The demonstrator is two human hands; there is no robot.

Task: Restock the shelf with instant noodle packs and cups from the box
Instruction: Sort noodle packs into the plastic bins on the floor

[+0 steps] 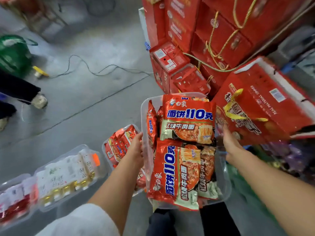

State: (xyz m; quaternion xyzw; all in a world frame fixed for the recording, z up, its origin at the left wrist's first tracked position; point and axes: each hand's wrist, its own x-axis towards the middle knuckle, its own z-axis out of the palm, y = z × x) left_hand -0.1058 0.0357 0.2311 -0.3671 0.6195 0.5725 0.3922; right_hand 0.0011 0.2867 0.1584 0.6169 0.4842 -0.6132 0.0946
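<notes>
L hand [136,147] & R hand [230,143] outstretched, fingers prob. curled, gripping.

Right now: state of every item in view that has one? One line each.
Clear bin: lifted, held at both sides, full of noodle packs.
Top noodle pack: sealed, lying flat on the pile.
Left hand: on the bin's left wall.
Right hand: on the bin's right wall, grip partly hidden.
Floor bins: on the floor, filled with packs.
Red gift boxes: closed, stacked.
</notes>
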